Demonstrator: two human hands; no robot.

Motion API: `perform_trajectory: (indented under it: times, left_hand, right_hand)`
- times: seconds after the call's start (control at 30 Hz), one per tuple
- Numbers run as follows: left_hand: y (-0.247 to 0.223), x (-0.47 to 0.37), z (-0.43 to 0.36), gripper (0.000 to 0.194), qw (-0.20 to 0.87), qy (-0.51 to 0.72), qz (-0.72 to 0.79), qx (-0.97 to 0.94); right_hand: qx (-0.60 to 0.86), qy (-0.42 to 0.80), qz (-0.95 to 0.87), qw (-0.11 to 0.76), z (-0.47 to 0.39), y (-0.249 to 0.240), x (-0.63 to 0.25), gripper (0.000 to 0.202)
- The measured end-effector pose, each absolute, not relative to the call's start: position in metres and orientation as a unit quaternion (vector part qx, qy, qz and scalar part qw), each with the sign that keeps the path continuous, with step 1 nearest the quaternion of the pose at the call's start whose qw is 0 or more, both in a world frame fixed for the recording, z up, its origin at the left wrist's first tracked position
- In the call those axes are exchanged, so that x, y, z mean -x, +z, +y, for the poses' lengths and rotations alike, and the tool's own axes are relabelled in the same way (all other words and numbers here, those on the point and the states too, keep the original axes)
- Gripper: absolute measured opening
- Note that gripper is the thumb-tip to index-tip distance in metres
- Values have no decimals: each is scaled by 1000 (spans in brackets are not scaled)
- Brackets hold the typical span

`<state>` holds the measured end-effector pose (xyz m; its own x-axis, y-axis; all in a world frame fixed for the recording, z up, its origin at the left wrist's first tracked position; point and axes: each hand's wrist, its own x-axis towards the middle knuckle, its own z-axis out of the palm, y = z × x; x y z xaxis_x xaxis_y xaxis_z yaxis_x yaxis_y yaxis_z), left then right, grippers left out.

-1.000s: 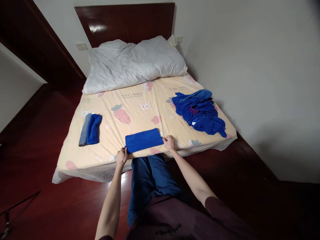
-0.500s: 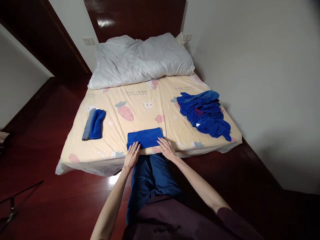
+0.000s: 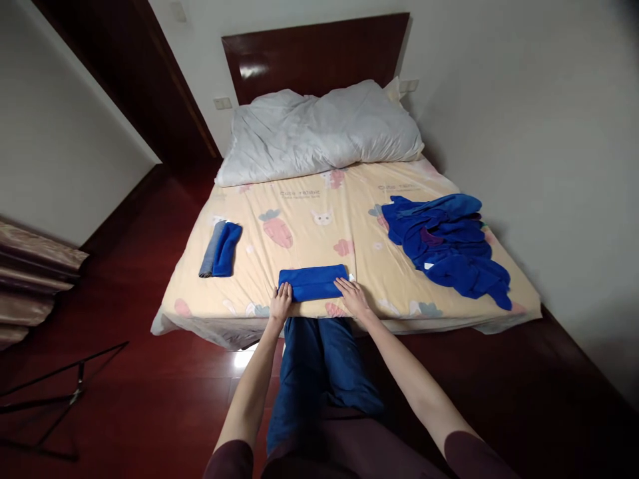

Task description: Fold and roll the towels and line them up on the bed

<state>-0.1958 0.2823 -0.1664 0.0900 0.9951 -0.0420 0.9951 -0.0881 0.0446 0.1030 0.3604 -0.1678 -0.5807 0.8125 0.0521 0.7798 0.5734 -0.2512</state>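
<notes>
A folded blue towel lies as a long strip near the front edge of the bed, with a crease running along it and a small white tag at its right end. My left hand rests on its near left corner, fingers together and laid over the cloth. On the near right corner lies my right hand, its fingers stretched out across the towel. To the left sit a rolled grey towel and a folded blue towel, side by side. A loose heap of blue towels spreads over the right side, something purple showing within.
The bed has a yellow printed sheet. A bunched pale quilt lies by the dark headboard. On the floor at left stand black stand legs, near a striped curtain. A wall runs along the right.
The view has shifted, so the bed appears lower and further right. The middle towel now lies straighter and flatter, with both my hands still at its near corners.
</notes>
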Motion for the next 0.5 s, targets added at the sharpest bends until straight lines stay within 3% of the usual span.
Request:
perform_trajectory:
  times: [0.13, 0.23, 0.4, 0.5]
  left_hand:
    - [-164, 207, 268, 57, 44, 9, 651, -757]
    - [-165, 216, 251, 56, 71, 34, 629, -773]
    - [-177, 232, 242, 46, 258, 304, 627, -669]
    - [-182, 236, 244, 40, 313, 393, 654, -565]
  right_hand:
    - [429, 129, -890, 86, 361, -163, -120, 65]
    - [415, 227, -872, 127, 356, -163, -138, 62]
    - [457, 484, -684, 299, 362, -175, -151, 34]
    - [478, 518, -618, 348, 369, -186, -146, 28]
